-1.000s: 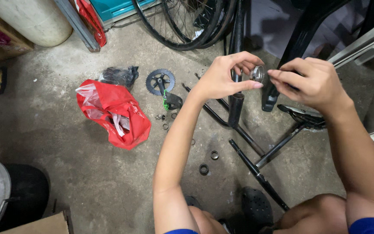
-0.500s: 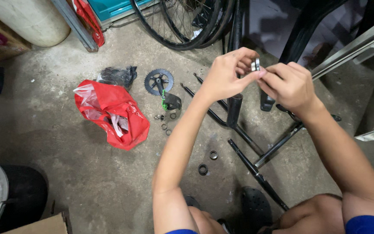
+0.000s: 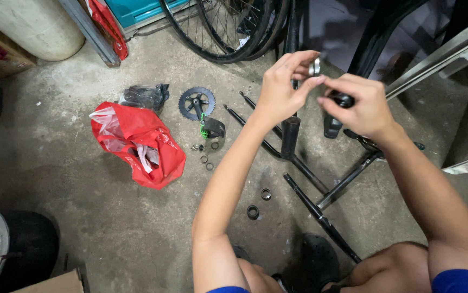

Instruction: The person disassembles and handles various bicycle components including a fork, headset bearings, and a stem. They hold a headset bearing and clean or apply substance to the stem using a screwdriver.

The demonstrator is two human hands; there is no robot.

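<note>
Left hand [image 3: 282, 89] is raised above the concrete floor [image 3: 82, 217], thumb and fingertips pinched together on a small silver ring [image 3: 314, 67]. Right hand [image 3: 361, 106] meets it from the other side, fingers curled; a dark part seems to sit in its grip, but what it is cannot be told. Both hands touch at the fingertips, just over a black bicycle frame [image 3: 320, 184] lying on the floor.

Head view, floor: a black chainring with crank arm [image 3: 197, 103] lies beside a red plastic bag [image 3: 139, 144]. A cluster of small washers [image 3: 204, 154] sits between the bag and the frame tubes. Two dark rings [image 3: 259, 202] lie apart from that cluster, nearer the person's knees. Bicycle wheels [image 3: 228, 32] lean at the top edge.

For clean work, the ring is best held by its outer edge only, square to the mating part, with both wrists steady. A loose pinch risks dropping it among the small parts below.
</note>
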